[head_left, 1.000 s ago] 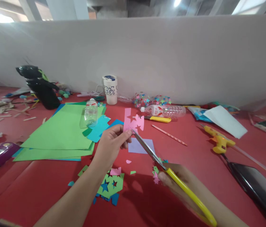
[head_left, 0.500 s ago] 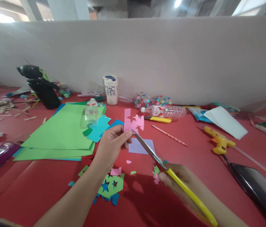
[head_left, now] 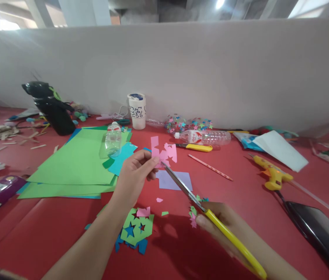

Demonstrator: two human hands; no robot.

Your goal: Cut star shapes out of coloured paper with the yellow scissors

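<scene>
My left hand pinches a pink piece of paper by its lower left edge; star-shaped gaps are cut in it. My right hand grips yellow-handled scissors, whose metal blades point up and left, with the tips at the paper's lower edge. Beneath the blades a lilac paper rectangle lies on the red table. Small cut paper stars lie beside my right hand, partly hidden by it. Nearer me sits a green paper scrap with star holes, over blue scraps.
Green sheets lie at left under a clear bottle. Farther back stand a black flask and a white cup. A lying bottle, a yellow cutter and a yellow glue gun are on the right.
The pink paper has shifted slightly left and down in my left hand, and its cut pieces sit differently. The scissor tips have moved slightly down and left with it.
</scene>
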